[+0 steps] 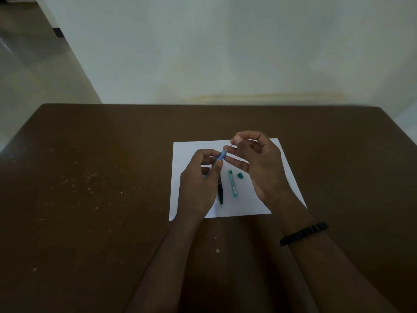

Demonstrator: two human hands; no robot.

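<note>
- One view here: a camera worn on the person's head, looking forward and down across the brown table (90,177).
- It's a wide angle, so the pale wall (225,53) beyond the far table edge fills the top half, with floor (33,75) at upper left.
- Both forearms come in from the bottom edge, and the left hand (198,179) and right hand (264,163) sit just right of centre, over a sheet of paper (182,159).
- It's near enough to pick out the blue pencil (221,155) and the thin lead (232,146), though both look small.
</note>
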